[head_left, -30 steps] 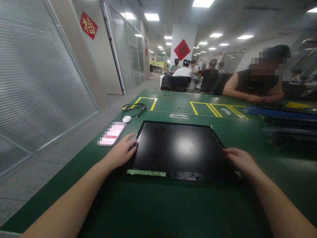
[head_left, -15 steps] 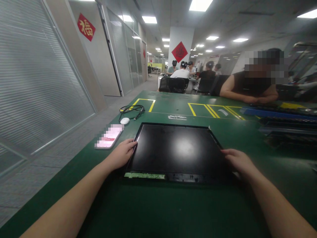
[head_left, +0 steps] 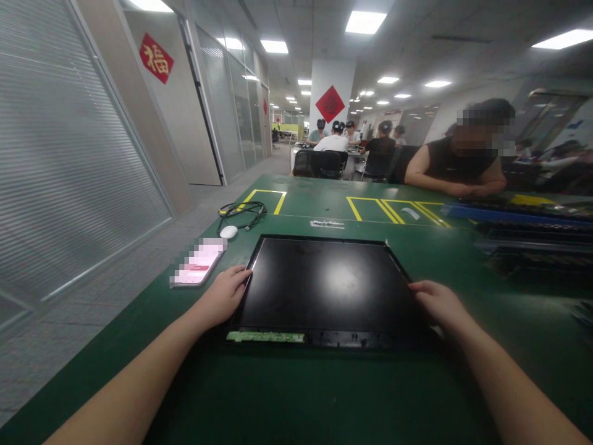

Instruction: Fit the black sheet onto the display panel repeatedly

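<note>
Little has shifted since a second ago: left hand (head_left: 221,298) and right hand (head_left: 438,303) still grip opposite edges of the black display panel (head_left: 324,284), lying flat right of the phone (head_left: 197,268).

Head view swings slightly right and tips up: more ceiling shows, and the seated person (head_left: 456,167) at the far right sits further left in frame. Left hand (head_left: 221,295) shifts a little nearer along the left edge of the display panel (head_left: 327,284). Right hand (head_left: 438,303) edges left on the panel's right edge.
</note>
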